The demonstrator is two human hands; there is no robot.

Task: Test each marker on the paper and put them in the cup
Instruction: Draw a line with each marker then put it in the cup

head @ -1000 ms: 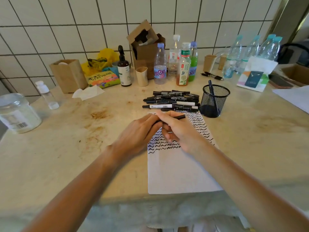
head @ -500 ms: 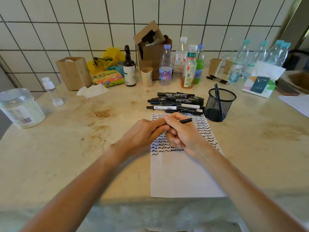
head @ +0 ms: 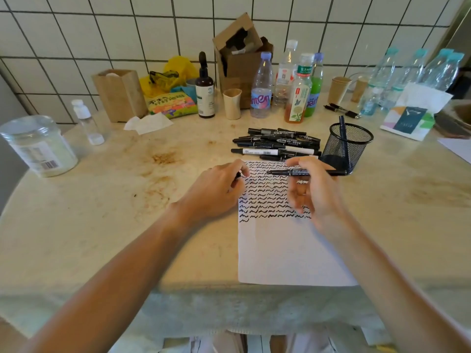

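Right hand [head: 316, 189] pinching uncapped marker [head: 305, 172] over paper [head: 285, 250], left hand [head: 216, 189] gripping cap [head: 238, 175] (mostly hidden)

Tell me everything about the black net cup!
The black mesh cup is round and see-through, apparently wire, with a solid rim and dark base. It stands upright on the table, right of the marker pile. One dark marker leans inside, poking above the rim. Neither hand touches it.

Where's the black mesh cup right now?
In the head view the mesh cup stands on the table's right half, just right of the marker pile and beyond the paper's top right corner, with one marker standing in it.
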